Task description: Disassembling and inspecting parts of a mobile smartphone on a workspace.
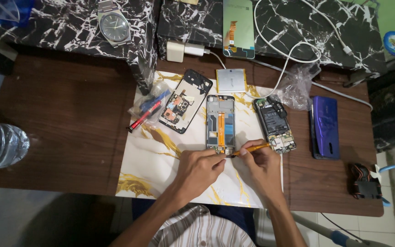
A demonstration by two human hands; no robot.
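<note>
Here right hand holds slim orange tool over rectangular phone frame.

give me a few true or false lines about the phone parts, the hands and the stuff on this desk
1. The right hand holds an orange-handled tool. True.
2. The tool tip meets the top end of the open phone frame. False: it meets the bottom end, near the left hand.
3. A wristwatch lies on the marble-patterned surface. True.
4. The purple phone lies left of the mat. False: it lies to the right, on the wooden table.
</note>
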